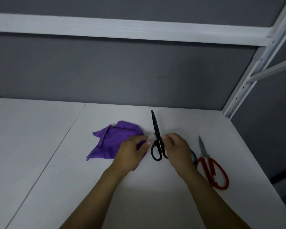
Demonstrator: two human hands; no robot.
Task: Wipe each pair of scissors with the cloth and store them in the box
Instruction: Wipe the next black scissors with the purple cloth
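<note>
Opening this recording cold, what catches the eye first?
The black scissors stand out at centre, blades pointing away, gripped at the handles by the right hand. Just left, the left hand lies over a crumpled purple cloth on the white table. Red-handled scissors lie at the right, untouched.

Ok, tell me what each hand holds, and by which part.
The right hand grips the black scissors by the handle loops, blades pointing away. The left hand rests on the crumpled purple cloth; whether it grips cannot be told.
</note>
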